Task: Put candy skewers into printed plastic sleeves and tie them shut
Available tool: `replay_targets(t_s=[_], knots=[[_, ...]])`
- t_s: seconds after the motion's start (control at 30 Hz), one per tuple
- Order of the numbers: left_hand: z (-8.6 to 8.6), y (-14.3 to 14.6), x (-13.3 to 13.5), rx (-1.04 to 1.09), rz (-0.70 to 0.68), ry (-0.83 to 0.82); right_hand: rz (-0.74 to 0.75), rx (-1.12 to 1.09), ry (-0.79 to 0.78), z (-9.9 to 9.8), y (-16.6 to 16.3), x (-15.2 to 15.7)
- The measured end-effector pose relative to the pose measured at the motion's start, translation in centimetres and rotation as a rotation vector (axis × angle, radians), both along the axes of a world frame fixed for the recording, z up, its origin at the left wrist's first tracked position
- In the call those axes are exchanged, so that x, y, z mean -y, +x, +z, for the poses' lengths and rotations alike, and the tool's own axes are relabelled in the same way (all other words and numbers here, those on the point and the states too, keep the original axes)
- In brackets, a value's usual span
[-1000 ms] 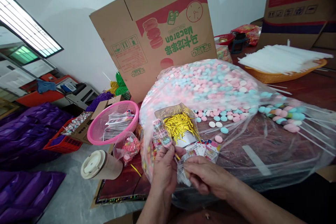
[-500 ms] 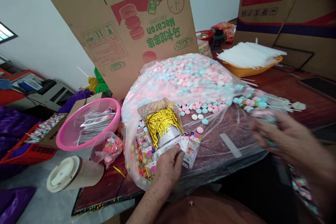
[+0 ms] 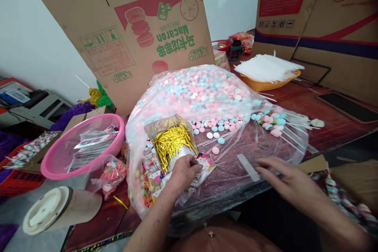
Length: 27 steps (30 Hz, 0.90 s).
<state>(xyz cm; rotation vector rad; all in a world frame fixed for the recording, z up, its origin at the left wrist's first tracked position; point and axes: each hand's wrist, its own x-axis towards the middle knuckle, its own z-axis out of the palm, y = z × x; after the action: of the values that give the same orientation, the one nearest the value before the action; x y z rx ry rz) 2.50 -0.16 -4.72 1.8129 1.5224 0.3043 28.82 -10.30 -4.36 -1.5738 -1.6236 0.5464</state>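
Note:
My left hand (image 3: 185, 171) rests on the printed plastic packets (image 3: 208, 161), with thumb and fingers closed on one of them. Just behind it lies an open clear bag of gold twist ties (image 3: 174, 141). My right hand (image 3: 279, 175) hovers over the front edge of the plastic-covered table, fingers apart and nothing in them. Beyond that hand, several candy skewers (image 3: 271, 122) lie in a pile, their white sticks pointing right. A large clear bag of pink, blue and white candies (image 3: 197, 90) spills loose pieces (image 3: 215, 150) towards me.
At left stand a pink basket (image 3: 119, 141) of flat packets, a small bag of gummy rings (image 3: 113, 175) and a lidded paper cup (image 3: 81, 206). Cardboard boxes (image 3: 112, 39) rise behind. An orange basket (image 3: 256, 84) holds white sleeves. More skewers (image 3: 342, 201) lie low at right.
My right hand has let go of a pink-and-blue candy skewer at the pile and come back towards the table's front edge. My left hand stays at the packets. The view has shifted rightward.

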Motion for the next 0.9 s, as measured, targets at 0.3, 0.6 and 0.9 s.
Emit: replay_targets(t_s=[0.3,0.6,0.9], knots=[[2.8,-3.5,1.0,0.062,-0.071,0.206,0.236,-0.319,-0.092,0.1,-14.0,-7.9],[0.6,-2.9,0.6,0.195,-0.241,0.212,0.312,-0.304,-0.018,0.2,-11.5,-6.8],[-0.1,-2.7,0.7,0.231,-0.166,0.344,0.231,-0.289,0.023,-0.3,-11.7,-6.6]])
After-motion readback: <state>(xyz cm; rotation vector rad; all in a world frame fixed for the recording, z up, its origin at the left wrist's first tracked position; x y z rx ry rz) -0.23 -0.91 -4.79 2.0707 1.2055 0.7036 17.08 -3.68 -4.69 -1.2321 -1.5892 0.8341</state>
